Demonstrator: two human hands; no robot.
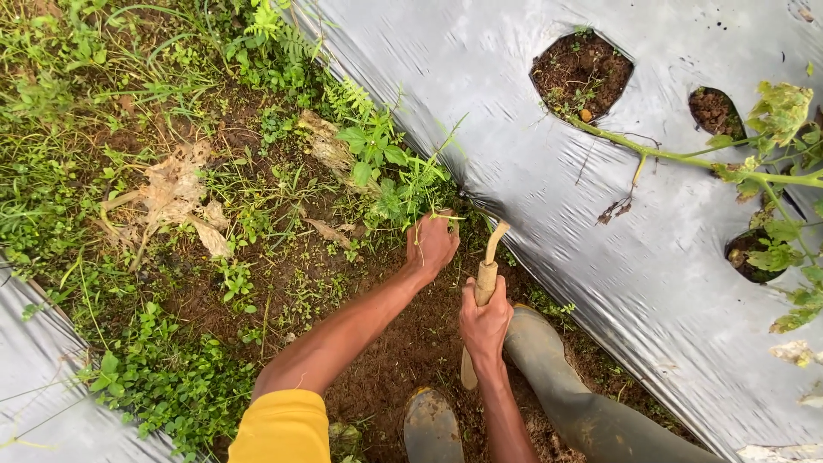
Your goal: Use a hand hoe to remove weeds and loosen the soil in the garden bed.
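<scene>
The left hand (431, 244) was clamped around a clump of green weeds (403, 184), which rose from the soil toward twelve o'clock of it. Just beside it, at about four o'clock, the right hand (485, 323) was closed on the wooden handle of a hand tool (487, 279), its curved neck reaching up to the edge of the grey plastic mulch sheet (600, 257). Two rubber boots (549, 369) stood on bare earth at six o'clock.
</scene>
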